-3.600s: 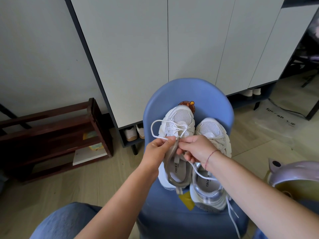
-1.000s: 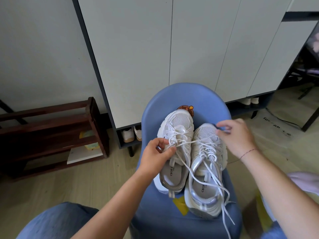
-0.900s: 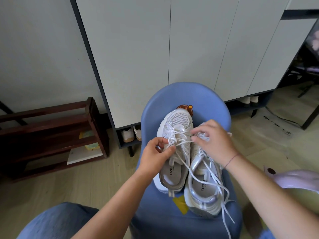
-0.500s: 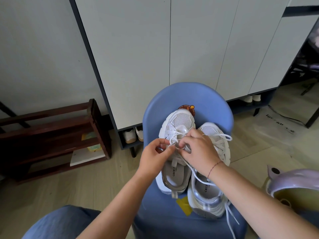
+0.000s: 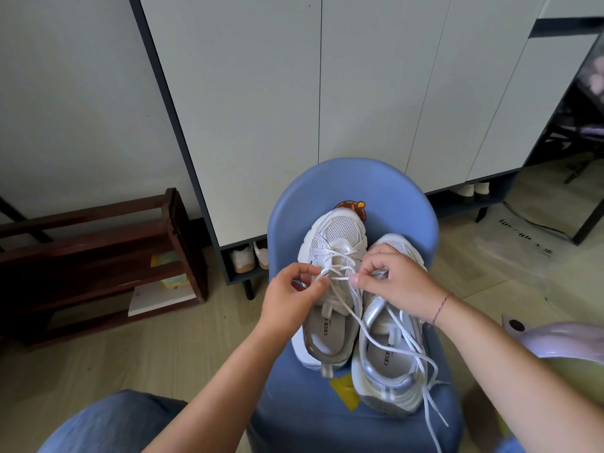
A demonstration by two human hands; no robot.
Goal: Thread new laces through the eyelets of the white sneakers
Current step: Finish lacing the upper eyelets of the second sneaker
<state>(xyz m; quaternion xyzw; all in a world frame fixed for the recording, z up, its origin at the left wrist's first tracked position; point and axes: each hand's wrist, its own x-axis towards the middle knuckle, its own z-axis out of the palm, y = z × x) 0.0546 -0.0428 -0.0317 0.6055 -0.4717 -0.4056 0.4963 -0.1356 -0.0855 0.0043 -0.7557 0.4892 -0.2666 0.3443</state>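
Blue moulded plastic chair [image 5: 354,186] carrying a pair of white mesh sneakers [image 5: 338,232] side by side at the seat's centre, toes toward its back. Left hand [image 5: 287,299] and right hand [image 5: 397,284], fingers curled, each pinch the white cord lace [image 5: 338,278] stretched over the left-side shoe's eyelets.

the curved back of the rounded blue chair [image 5: 353,181] rises just behind the toes of the two white mesh sneakers [image 5: 338,228]. the left hand [image 5: 287,299] and right hand [image 5: 398,286] fill the space over one sneaker's eyelets; loose white laces [image 5: 338,278] cross the other's opening. passage is clear over the light wooden floor [image 5: 157,348] between chair and dark wooden rack [image 5: 98,243].
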